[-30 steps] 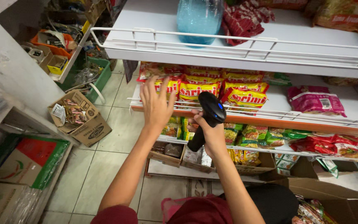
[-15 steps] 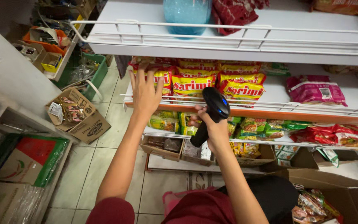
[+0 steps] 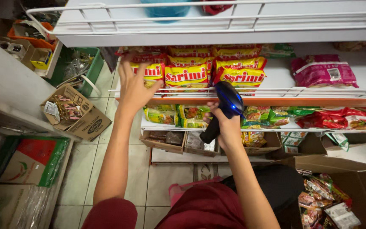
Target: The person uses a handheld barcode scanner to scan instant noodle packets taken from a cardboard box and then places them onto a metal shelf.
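Note:
My left hand (image 3: 133, 87) reaches onto the middle shelf with fingers spread, touching the leftmost yellow and red noodle packet (image 3: 149, 70) in a row of such packets (image 3: 187, 76). My right hand (image 3: 225, 125) grips a black handheld barcode scanner (image 3: 227, 104), its head pointing at the packets just over the white wire shelf rail (image 3: 318, 91). Green snack packets (image 3: 174, 116) lie on the shelf below, under both hands.
A pink packet (image 3: 323, 70) lies at the right of the middle shelf. An open cardboard box of sachets (image 3: 75, 111) stands on the tiled floor at left. Another box with packets (image 3: 327, 201) is at lower right. A green crate (image 3: 79, 68) stands farther left.
Both hands have risen toward the middle shelf. My left hand has moved left onto the leftmost noodle packet, and the scanner has come up closer to the rail.

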